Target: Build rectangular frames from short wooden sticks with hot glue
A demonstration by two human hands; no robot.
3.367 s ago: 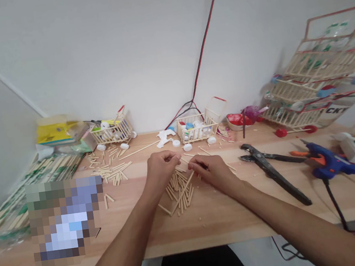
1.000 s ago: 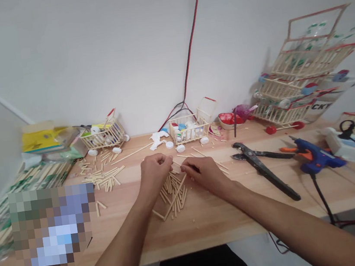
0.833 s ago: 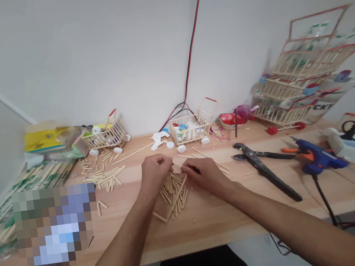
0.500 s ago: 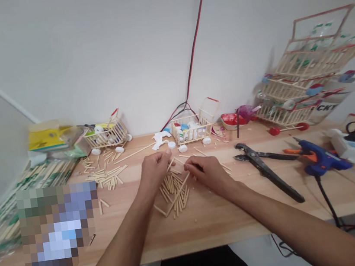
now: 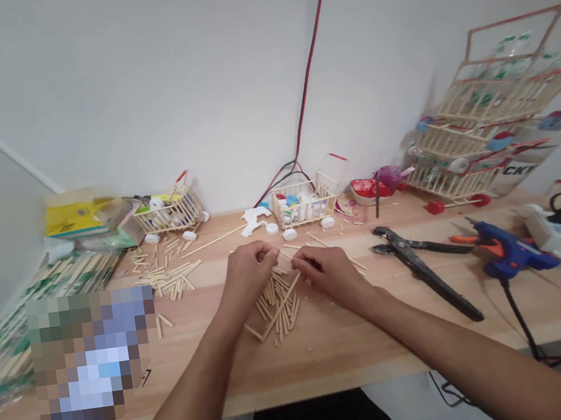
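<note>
We see the right hand (image 5: 322,266) closed at the fingertips on the upper end of a bent wooden frame (image 5: 273,318), which reaches toward us across a pile of short sticks (image 5: 285,318) on the table (image 5: 341,353). The left hand (image 5: 253,267) is near it, thumb and fingers brought close together; whether they hold something, we cannot tell. To our right lie the pliers (image 5: 426,273), and beyond them the blue glue gun (image 5: 511,252).
</note>
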